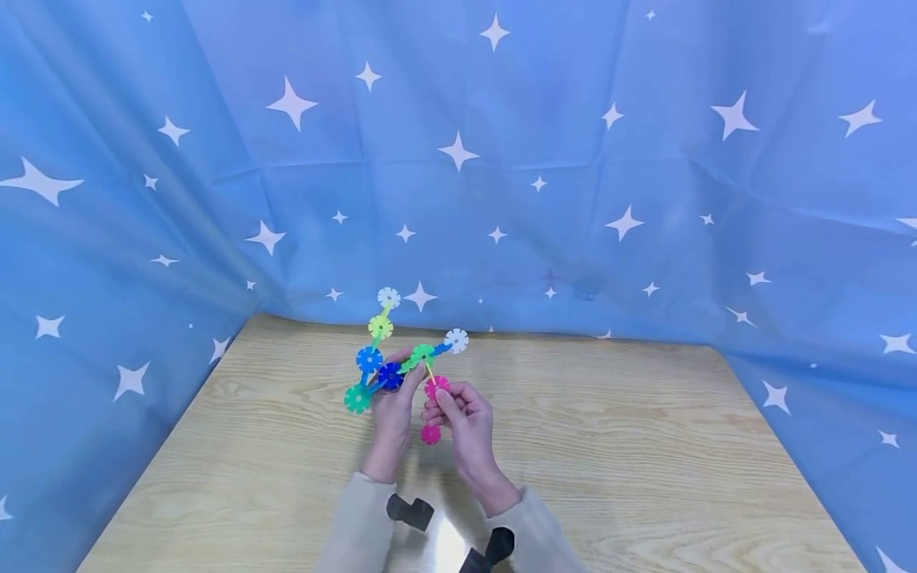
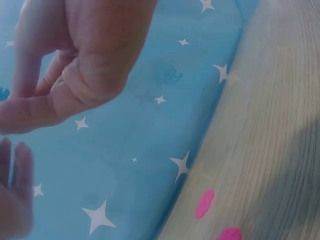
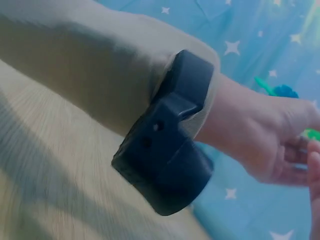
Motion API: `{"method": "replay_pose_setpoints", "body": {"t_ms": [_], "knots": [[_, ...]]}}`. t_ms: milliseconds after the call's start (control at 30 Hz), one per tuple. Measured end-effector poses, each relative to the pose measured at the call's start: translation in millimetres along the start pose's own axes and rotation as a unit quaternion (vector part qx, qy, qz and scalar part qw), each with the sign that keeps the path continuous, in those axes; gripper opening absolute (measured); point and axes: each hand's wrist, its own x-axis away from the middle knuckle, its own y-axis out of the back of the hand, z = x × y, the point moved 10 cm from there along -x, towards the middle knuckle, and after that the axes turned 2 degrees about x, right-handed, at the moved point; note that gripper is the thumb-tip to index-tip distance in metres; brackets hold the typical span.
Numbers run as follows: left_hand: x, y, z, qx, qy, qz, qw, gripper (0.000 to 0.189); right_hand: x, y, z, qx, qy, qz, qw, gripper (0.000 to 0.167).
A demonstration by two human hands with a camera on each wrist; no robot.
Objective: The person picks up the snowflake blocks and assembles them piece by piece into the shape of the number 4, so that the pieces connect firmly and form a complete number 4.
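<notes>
Notched plastic snowflake discs are joined edge to edge into a branching chain. My left hand (image 1: pixel 392 414) grips the middle of it, near a dark blue disc (image 1: pixel 390 376) and a green disc (image 1: pixel 423 356). One arm rises past a blue disc (image 1: pixel 368 359) and a yellow disc (image 1: pixel 380 326) to a white disc (image 1: pixel 389 298). A teal disc (image 1: pixel 357 399) is at the left, another white disc (image 1: pixel 456 341) at the right. My right hand (image 1: pixel 470 426) pinches a pink disc (image 1: pixel 437 387), with a yellow disc (image 1: pixel 431 373) seen edge-on between it and the green one.
Below the right fingers another pink disc (image 1: pixel 431 434) shows. Pink discs (image 2: pixel 204 203) appear against the wooden table (image 1: pixel 616 446) in the left wrist view. A blue star-patterned curtain (image 1: pixel 544 263) stands behind the table. Each wrist wears a black camera mount (image 3: pixel 170 150).
</notes>
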Motion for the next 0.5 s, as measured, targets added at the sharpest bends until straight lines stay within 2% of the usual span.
{"method": "replay_pose_setpoints", "body": {"t_ms": [133,300,400,500], "knots": [[-0.8,-3.6,4.4,0.017,0.025,0.000,0.9995,0.008,0.5,1.1,3.3,0.003,0.033,-0.008,0.9994,0.026],[0.6,-5.8,7.8,0.049,0.045,-0.010,0.9977,0.015,-1.2,3.9,-1.0,0.006,0.042,-0.018,0.9989,0.028],[0.7,-4.5,7.6,0.061,0.037,-0.016,0.9973,0.013,-2.9,5.1,-3.8,0.019,0.037,-0.017,0.9990,0.024],[-0.4,-2.3,5.1,0.061,0.014,-0.016,0.9979,0.014,-4.5,6.2,-5.4,0.053,0.030,-0.006,0.9981,0.020]]}}
